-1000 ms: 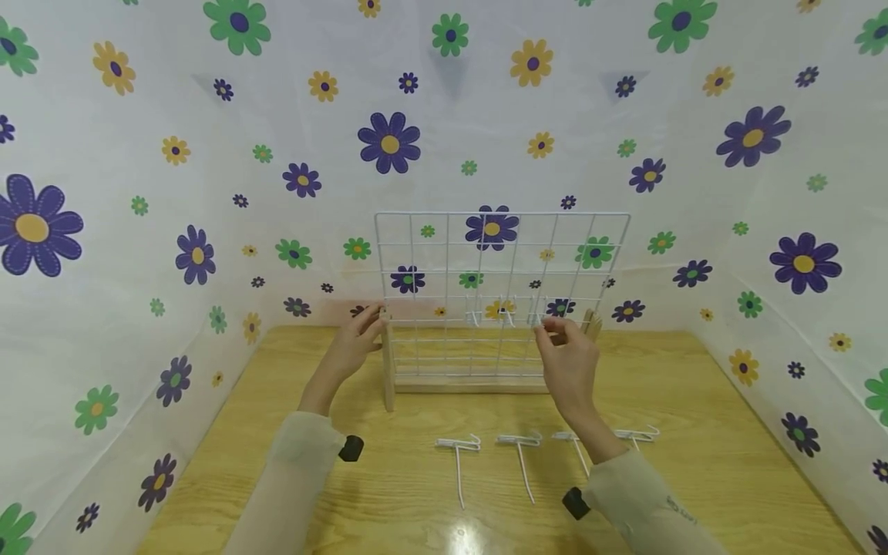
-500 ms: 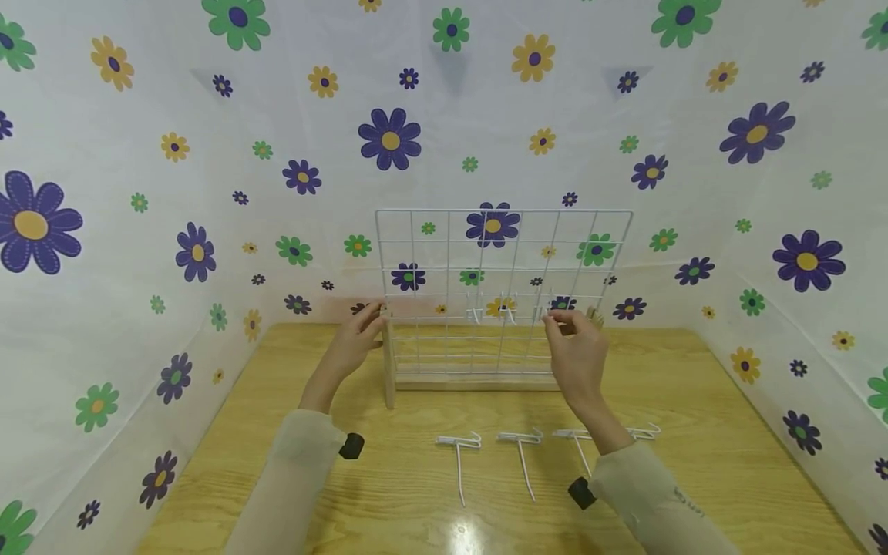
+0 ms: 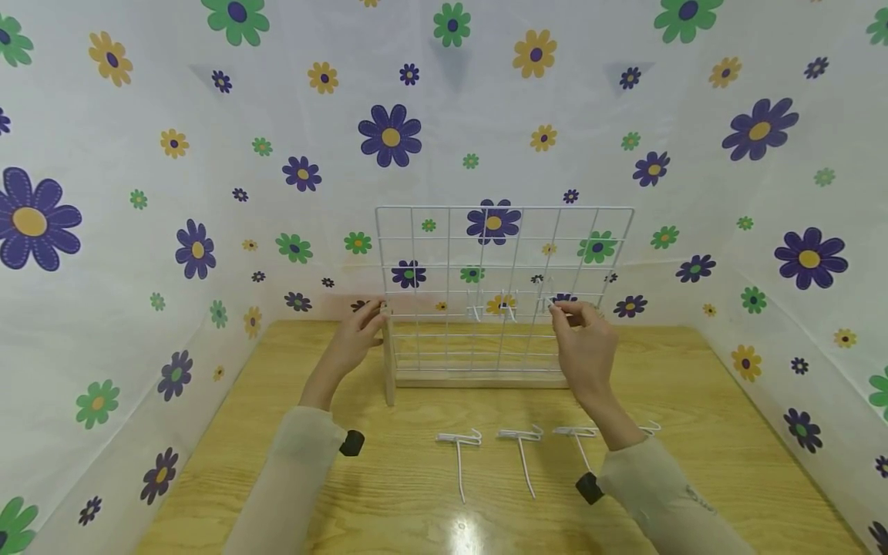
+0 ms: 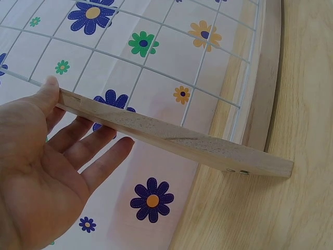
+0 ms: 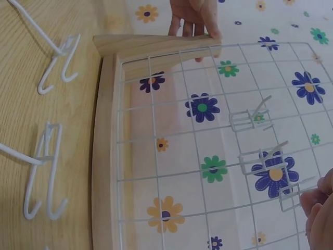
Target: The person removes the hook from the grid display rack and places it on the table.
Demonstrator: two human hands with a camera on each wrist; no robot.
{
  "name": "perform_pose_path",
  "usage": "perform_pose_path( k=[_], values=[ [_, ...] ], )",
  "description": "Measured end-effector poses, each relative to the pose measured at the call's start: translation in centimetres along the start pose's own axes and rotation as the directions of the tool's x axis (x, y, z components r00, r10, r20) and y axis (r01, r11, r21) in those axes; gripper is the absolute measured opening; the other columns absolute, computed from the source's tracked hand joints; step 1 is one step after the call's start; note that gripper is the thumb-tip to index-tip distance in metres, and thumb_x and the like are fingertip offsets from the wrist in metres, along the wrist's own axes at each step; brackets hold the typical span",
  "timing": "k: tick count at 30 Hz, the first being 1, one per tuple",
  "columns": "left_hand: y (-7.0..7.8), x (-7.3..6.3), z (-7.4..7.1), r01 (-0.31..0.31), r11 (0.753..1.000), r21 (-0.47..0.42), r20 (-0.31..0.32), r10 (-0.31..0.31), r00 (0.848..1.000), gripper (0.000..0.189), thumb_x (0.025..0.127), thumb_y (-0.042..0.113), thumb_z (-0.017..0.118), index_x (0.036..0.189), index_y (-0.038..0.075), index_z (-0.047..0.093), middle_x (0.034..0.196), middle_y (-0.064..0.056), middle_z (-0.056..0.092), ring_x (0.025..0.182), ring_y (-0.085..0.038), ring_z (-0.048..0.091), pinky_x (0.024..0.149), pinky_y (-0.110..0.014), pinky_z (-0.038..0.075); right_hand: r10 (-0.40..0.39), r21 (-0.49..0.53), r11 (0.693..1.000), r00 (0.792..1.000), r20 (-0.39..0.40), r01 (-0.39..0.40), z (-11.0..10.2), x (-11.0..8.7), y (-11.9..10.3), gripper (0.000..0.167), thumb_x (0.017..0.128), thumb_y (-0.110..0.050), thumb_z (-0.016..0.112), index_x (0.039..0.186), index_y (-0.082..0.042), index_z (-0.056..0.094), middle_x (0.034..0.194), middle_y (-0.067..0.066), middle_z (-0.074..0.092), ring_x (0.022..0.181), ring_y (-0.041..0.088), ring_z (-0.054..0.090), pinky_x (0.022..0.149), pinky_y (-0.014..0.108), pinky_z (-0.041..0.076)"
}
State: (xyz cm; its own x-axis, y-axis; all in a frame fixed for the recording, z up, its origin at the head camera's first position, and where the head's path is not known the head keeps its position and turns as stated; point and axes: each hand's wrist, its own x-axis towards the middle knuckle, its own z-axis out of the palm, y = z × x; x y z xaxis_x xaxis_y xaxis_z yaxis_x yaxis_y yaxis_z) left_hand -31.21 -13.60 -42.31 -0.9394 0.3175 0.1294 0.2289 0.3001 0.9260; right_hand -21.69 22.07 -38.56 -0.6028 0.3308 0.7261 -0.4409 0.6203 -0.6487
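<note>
A white wire grid panel (image 3: 506,207) stands upright in a wooden stand, its base rail (image 3: 479,380) along the bottom. My left hand (image 3: 349,343) grips the top of the left wooden post (image 4: 171,133), thumb on one side and index finger on the other, other fingers loosely spread. With thumb and fingertips my right hand (image 3: 588,351) pinches a white wire hook (image 5: 299,185) at the grid's right part; the fingers partly hide it, and whether it is seated on the wires I cannot tell. Two similar hooks, a left one (image 3: 475,310) and a middle one (image 3: 509,308), hang on the grid beside it.
Several white hooks lie in a row on the wooden table (image 3: 388,493) before the stand: one at left (image 3: 459,455), another (image 3: 522,451), and others partly behind my right arm. Flower-printed white cloth (image 3: 430,177) encloses the table at the back and sides.
My right hand has shifted a little right and upward against the grid, with the hook between its fingers. The left hand keeps its place on the post.
</note>
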Motion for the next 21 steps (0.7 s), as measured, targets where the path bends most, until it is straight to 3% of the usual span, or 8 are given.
perform_pose_path(
  k=[8, 17, 21],
  values=[
    [0.1, -0.1, 0.0, 0.008, 1.0, 0.002, 0.001, -0.008, 1.0, 0.058, 0.112, 0.034, 0.046, 0.163, 0.013, 0.031, 0.161, -0.021, 0.039, 0.142, -0.042, 0.045, 0.103, -0.048, 0.056, 0.013, 0.066, 0.998, 1.0, -0.002, -0.013, -1.7, 0.3, -1.2, 0.008, 0.092, 0.001, 0.074, 0.096, 0.008, 0.074, 0.078, 0.017, 0.072, 0.064, -0.002, 0.056, 0.048, 0.007, 0.039],
    [0.0, 0.0, -0.1, 0.003, 1.0, -0.001, -0.006, -0.003, 1.0, 0.057, 0.112, 0.032, 0.046, 0.163, 0.011, 0.032, 0.16, -0.022, 0.038, 0.141, -0.043, 0.045, 0.102, -0.048, 0.057, 0.021, 0.105, 0.994, 1.0, -0.002, -0.02, -4.0, 0.6, -4.9, 0.006, 0.092, 0.009, 0.071, 0.097, 0.014, 0.072, 0.082, 0.024, 0.071, 0.063, -0.002, 0.059, 0.049, 0.007, 0.038],
    [0.1, -0.1, 0.0, -0.006, 1.0, 0.002, -0.004, 0.006, 1.0, 0.056, 0.113, 0.031, 0.045, 0.162, 0.009, 0.031, 0.16, -0.024, 0.038, 0.14, -0.044, 0.045, 0.102, -0.049, 0.056, 0.065, 0.108, 0.992, 0.998, 0.018, -0.067, -5.0, 0.3, -5.2, 0.006, 0.093, 0.009, 0.07, 0.098, 0.012, 0.072, 0.08, 0.024, 0.07, 0.062, -0.002, 0.06, 0.048, 0.008, 0.039]
  ],
)
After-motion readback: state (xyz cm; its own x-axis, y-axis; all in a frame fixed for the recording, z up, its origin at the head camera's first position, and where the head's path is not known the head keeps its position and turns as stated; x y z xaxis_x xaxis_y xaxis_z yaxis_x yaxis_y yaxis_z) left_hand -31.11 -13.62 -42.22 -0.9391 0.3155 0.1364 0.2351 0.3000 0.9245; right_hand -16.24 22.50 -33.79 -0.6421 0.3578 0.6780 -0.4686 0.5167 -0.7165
